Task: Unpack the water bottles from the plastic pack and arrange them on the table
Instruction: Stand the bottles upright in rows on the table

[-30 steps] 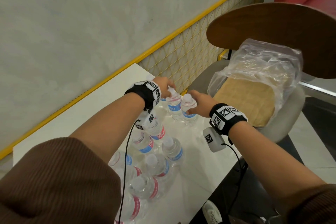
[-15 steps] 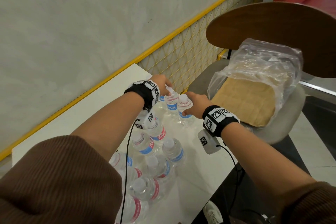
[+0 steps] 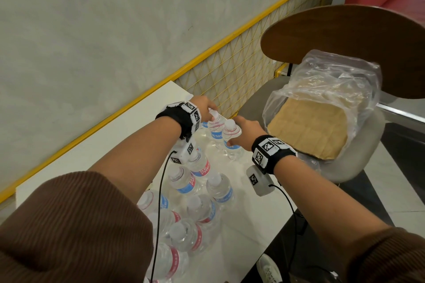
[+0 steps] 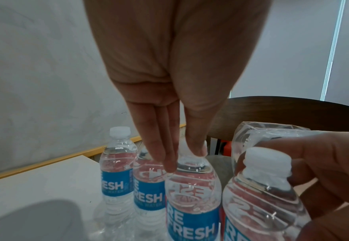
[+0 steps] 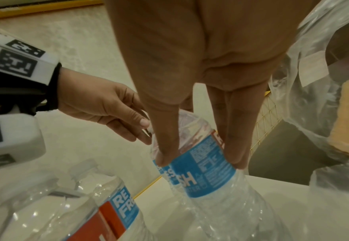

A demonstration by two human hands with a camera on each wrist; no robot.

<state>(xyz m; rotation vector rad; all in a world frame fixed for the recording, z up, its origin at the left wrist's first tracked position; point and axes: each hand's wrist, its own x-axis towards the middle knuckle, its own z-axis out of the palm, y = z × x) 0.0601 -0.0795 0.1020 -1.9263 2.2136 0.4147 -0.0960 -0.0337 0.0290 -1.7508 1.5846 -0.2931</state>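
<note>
Several clear water bottles with blue and red labels stand on the white table (image 3: 248, 213). My left hand (image 3: 208, 110) pinches the cap of one upright bottle (image 4: 192, 187) at the far end of the group, thumb against fingers (image 4: 169, 163). Right beside it, my right hand (image 3: 243, 131) grips another bottle (image 5: 202, 163) by its shoulder and label, thumb on one side and fingers on the other; that bottle's base is on the table. The opened plastic pack (image 3: 333, 76), with a cardboard tray (image 3: 310, 128) in it, lies on a chair seat to the right.
A chair with a dark wooden back (image 3: 345, 34) stands close to the table's far right corner. A yellow mesh rail (image 3: 241, 71) runs along the grey wall behind. More bottles (image 3: 197, 209) crowd the near left of the table; bare tabletop lies along its right edge.
My right hand has carried its bottle leftwards until it stands next to the bottle under my left hand. The left hand has stayed on its cap.
</note>
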